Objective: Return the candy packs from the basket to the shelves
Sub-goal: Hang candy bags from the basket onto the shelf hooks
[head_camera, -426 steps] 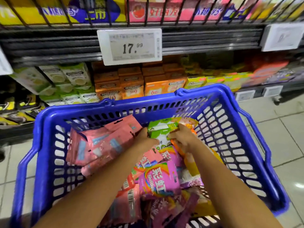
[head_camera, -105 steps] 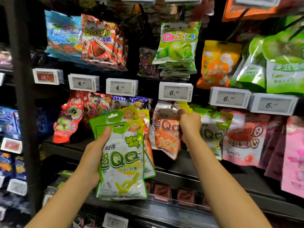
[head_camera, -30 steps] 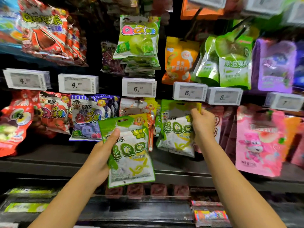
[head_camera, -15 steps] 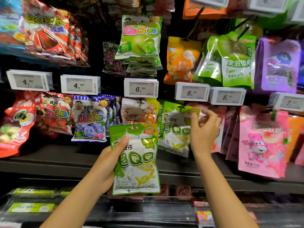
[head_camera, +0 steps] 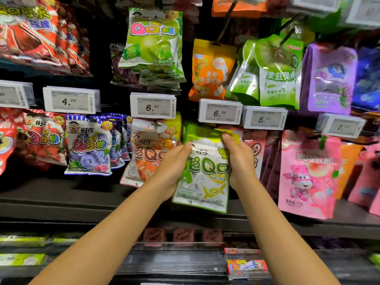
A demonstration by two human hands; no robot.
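Both bare forearms reached up and forward toward the hanging display. The left hand (head_camera: 174, 167) cupped the left edge of a green-and-white lemonade gummy pack (head_camera: 205, 171), its thumb laid along the front and its fingers wrapped behind. The right hand (head_camera: 239, 161) held the same pack's right edge, thumb pressed up onto the green header strip and fingers curled behind it. The pack was a flat, glossy plastic pouch, slightly crinkled, with a green top band and a pale speckled lower panel bearing yellow ribbon shapes. It sat raised just under the 6.50 price tag (head_camera: 220, 112), its top overlapping the green headers of matching packs (head_camera: 193, 130) hanging behind it. To its left hung an orange gummy pack (head_camera: 144, 153) of the same glossy film, partly covered by the left hand. To the right hung a matte-looking pink pouch (head_camera: 306, 173) with a cartoon figure.
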